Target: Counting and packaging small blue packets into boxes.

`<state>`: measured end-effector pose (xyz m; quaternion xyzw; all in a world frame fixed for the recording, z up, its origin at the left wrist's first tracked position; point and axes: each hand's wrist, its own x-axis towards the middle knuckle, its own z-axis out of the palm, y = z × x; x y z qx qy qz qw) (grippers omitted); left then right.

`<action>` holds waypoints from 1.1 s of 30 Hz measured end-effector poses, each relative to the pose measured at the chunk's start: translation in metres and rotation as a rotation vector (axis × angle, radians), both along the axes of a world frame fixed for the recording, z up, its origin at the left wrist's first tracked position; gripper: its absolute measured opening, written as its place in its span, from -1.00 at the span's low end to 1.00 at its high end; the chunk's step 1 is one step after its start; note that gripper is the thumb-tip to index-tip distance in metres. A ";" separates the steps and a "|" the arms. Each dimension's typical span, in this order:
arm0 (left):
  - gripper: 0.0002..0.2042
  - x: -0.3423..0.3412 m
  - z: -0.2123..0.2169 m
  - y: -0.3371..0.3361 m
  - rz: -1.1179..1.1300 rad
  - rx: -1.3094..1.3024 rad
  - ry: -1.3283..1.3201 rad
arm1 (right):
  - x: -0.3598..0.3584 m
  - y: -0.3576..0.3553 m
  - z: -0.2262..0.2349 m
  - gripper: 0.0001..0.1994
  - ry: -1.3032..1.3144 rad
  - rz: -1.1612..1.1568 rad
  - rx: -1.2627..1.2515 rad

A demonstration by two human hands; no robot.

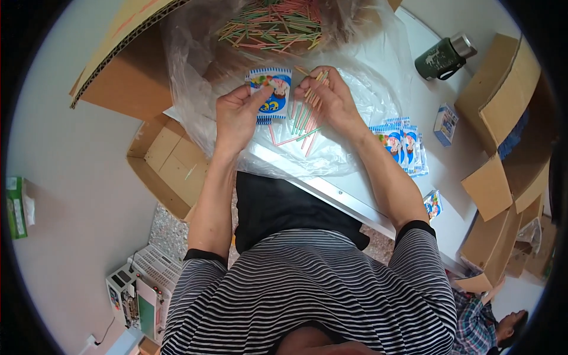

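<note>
My left hand [235, 118] is closed on a small blue-and-white packet [279, 99], its thumb pressed across the printed front. Another packet edge shows just beneath it. Level with it, my right hand [336, 102] pinches a bunch of thin yellowish and pink sticks [316, 90], which point up and toward the packet. Below the two hands, loose green and pink sticks [305, 120] lie on a clear plastic bag [338, 155] spread over the table edge. Beyond my hands, a large heap of coloured sticks [272, 26] rests in the same plastic, inside a big cardboard box [127, 80].
Filled packets [392, 142] are piled by my right forearm, with another packet [433, 204] near the elbow. A small carton [446, 124], a dark green flask [441, 59] and open boxes [491, 97] stand right. An empty box [171, 160] sits left; another person [473, 319] is lower right.
</note>
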<state>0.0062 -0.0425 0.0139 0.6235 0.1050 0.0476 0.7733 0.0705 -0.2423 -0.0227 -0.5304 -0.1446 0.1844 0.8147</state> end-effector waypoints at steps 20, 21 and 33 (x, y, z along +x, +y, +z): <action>-0.71 -0.009 0.013 -0.036 -0.610 0.094 0.118 | -0.007 -0.028 0.071 -0.83 -0.232 0.047 0.446; -0.71 -0.008 0.010 -0.036 -0.615 0.094 0.099 | -0.008 -0.029 0.071 -0.83 -0.233 0.062 0.420; -0.70 -0.013 0.009 -0.032 -0.666 -0.008 0.150 | -0.006 -0.023 0.067 -0.86 -0.238 0.064 0.452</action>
